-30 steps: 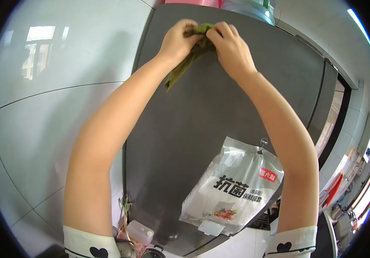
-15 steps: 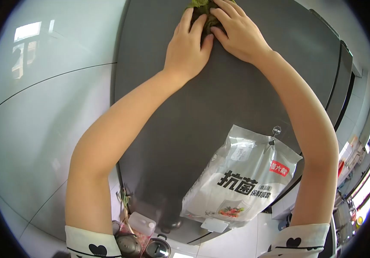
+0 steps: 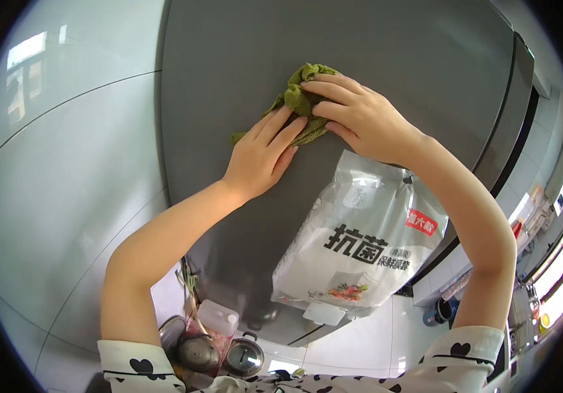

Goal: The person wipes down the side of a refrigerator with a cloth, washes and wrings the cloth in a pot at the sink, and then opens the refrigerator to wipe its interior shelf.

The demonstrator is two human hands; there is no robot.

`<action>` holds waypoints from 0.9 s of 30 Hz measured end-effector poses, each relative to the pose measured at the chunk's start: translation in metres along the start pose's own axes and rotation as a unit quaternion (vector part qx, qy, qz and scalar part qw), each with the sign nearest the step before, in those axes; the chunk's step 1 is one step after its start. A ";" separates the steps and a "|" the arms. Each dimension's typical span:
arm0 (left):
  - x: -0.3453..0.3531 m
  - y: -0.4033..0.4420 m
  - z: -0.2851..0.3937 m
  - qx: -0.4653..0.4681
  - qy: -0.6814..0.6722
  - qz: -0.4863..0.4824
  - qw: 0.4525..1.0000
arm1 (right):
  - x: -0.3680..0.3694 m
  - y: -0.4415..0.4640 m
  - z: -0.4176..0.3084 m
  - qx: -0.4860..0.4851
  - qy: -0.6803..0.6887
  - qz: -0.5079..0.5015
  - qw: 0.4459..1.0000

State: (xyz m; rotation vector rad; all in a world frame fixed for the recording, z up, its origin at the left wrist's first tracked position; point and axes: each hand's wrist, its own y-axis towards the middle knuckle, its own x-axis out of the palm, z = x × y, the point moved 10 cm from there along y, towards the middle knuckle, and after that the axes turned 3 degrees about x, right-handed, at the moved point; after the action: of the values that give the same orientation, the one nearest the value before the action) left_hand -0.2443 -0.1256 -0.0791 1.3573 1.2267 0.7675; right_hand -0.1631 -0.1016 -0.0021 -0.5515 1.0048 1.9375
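A crumpled olive-green cloth (image 3: pixel 298 98) lies against the smooth dark grey panel (image 3: pixel 229 59), which looks like the side of a refrigerator. My left hand (image 3: pixel 258 156) presses the cloth's lower left part, fingers stretched over it. On the upper right part, my right hand (image 3: pixel 363 118) grips the cloth with bent fingers, its thumb beside the fold. Just below my right hand hangs a clear and white plastic package (image 3: pixel 360 242) with black and red print. My right forearm covers the package's top right corner.
Pale glossy tiles (image 3: pixel 65 164) line the wall on the left. Lidded pots (image 3: pixel 244 357), a plastic container (image 3: pixel 218 317) and green onions (image 3: pixel 189 281) stand on the floor below. A dark blue container (image 3: pixel 436 314) is at the lower right.
Both hands have brought the cloth down the panel from the top edge of the view, the left hand also shifting leftward. More of the cloth shows now.
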 end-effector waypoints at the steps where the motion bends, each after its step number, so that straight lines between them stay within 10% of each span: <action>1: 0.002 -0.005 0.003 -0.022 0.008 -0.022 0.999 | 0.001 0.000 0.001 0.008 0.007 -0.004 1.000; 11: 0.014 0.016 0.014 -0.062 -0.142 -0.143 0.977 | -0.006 0.000 0.022 -0.052 -0.034 -0.069 0.996; 27: 0.028 0.104 0.033 -0.162 0.036 -0.133 0.977 | -0.050 -0.032 0.048 -0.074 -0.054 -0.013 0.996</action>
State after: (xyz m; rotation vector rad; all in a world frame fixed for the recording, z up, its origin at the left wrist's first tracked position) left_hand -0.1815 -0.0945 0.0094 0.8863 1.2467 0.7892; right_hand -0.1092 -0.0768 0.0461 -0.5338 0.7879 2.0071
